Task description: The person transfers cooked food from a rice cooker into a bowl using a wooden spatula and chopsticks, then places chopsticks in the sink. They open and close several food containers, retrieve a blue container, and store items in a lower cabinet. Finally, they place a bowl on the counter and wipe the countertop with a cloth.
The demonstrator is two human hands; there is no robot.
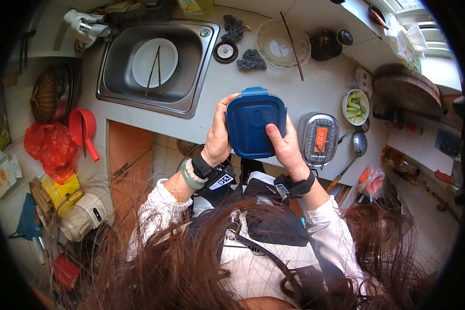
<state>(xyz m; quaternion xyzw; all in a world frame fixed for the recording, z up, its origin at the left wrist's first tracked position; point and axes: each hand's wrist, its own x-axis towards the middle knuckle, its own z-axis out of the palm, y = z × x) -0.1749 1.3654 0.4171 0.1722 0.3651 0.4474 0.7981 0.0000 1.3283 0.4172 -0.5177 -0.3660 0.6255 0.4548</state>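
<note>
Between my hands, over the counter's front edge, is a rectangular food container with a dark blue lid. My left hand grips its left side. On the other side, my right hand holds the container with the thumb lying on the lid. Just right of it, a metal lunch box with a clear lid rests on the counter. A white bowl of sliced green vegetable stands farther right, with a slotted metal ladle below it. The container's underside and most of my fingertips are hidden.
A steel sink at the left holds a white plate with chopsticks. Behind the container are steel wool scourers, a sink strainer and a glass bowl with a chopstick across it. A round wooden board stands at the right.
</note>
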